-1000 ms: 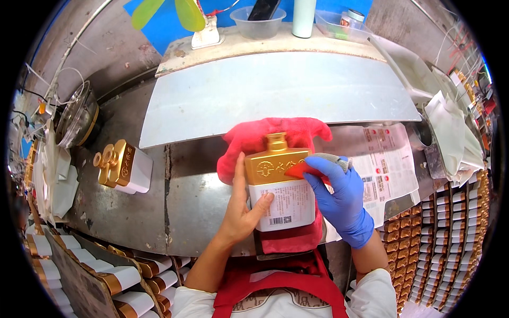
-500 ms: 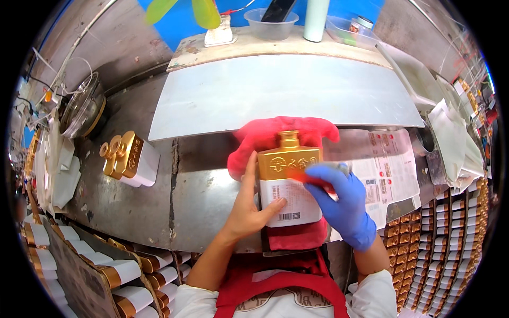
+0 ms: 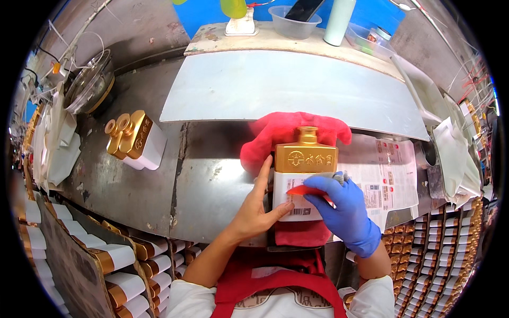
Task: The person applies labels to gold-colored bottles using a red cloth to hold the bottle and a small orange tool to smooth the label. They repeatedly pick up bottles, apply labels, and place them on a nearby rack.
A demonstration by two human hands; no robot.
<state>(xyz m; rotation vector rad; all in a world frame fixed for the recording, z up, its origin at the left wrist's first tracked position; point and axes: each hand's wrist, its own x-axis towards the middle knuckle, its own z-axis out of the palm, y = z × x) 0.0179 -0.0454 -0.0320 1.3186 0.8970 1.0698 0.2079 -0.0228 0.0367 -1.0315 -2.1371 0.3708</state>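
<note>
A bottle with a gold shoulder and neck and a white lower body (image 3: 306, 160) lies face up on a folded red cloth (image 3: 261, 142), its neck pointing away from me. My bare left hand (image 3: 253, 216) is closed around the bottle's left side, with the thumb over the lower front edge. In its blue glove, my right hand (image 3: 342, 209) pinches a flat red pointed piece (image 3: 301, 190), whose tip is at the printed white front. Something grey (image 3: 343, 177) sticks out at the top of that hand; its kind is unclear.
Two similar bottles (image 3: 139, 140) stand on the metal table at left. Printed paper (image 3: 387, 169) lies at right, below a pale board (image 3: 286, 85). Racks of bottles flank me on both sides (image 3: 124, 281). A metal bowl (image 3: 93, 85) sits at far left.
The red piece has moved from the gold shoulder down onto the white front, with my right hand. My left hand keeps its hold on the bottle. The whole view has shifted slightly.
</note>
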